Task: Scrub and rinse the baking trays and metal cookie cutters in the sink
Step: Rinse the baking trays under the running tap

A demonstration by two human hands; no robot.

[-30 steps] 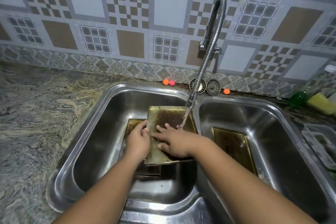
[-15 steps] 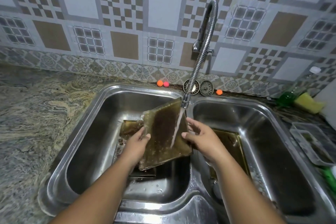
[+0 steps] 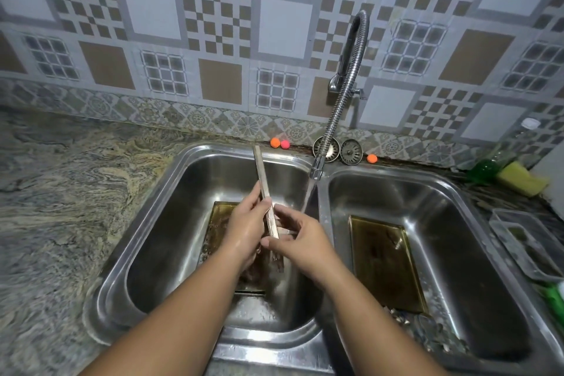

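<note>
Over the left sink basin [image 3: 171, 223] I hold a baking tray [image 3: 263, 180] upright, seen edge-on as a thin metal strip. My left hand [image 3: 244, 229] grips its left face and my right hand [image 3: 300, 241] grips its right side near the lower end. Water runs from the flexible faucet [image 3: 317, 166] just right of the tray. A second stained tray [image 3: 219, 217] lies on the left basin floor, partly hidden by my hands. A third tray [image 3: 384, 259] lies flat in the right basin [image 3: 476, 253]. Several small metal cutters [image 3: 427, 333] sit at that basin's front.
Two metal strainers [image 3: 351, 151] and small orange and pink balls [image 3: 279, 143] sit on the sink's back ledge. A green bottle [image 3: 485, 169] and a yellow sponge [image 3: 522, 178] stand at the right, with a clear plastic container [image 3: 528, 241] beside the right basin. Granite counter [image 3: 61, 207] spreads left.
The tray went from lying flat under my hands to tilted under the stream, and now stands on edge. My right hand moved from its face to its right side.
</note>
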